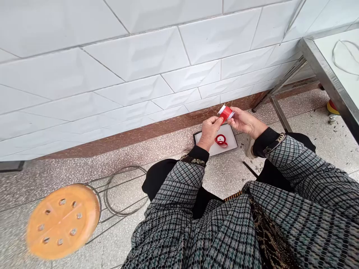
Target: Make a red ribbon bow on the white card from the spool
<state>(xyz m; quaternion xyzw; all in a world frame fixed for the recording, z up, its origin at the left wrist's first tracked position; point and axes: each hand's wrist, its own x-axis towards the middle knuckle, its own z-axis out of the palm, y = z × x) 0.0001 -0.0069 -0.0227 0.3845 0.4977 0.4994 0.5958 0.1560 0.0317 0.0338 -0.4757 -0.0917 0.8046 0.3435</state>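
Note:
Between my two hands is a small spool of red ribbon (226, 113) with white ends, raised above the floor. My left hand (209, 130) pinches the red part from the left, thumb on top. The fingers of my right hand (243, 121) close on the spool's right end. Just below my hands lies a white panel with a dark edge (224, 148). On it rests a loose red coil (221, 140), like ribbon or tape, with a small white round middle.
An orange stool (64, 221) with wire legs lies tipped over at the lower left. A metal-framed table (328, 74) with a white cord (343, 56) stands at the right. A white tiled wall (140, 56) runs along the front. Dark scraps litter the speckled floor.

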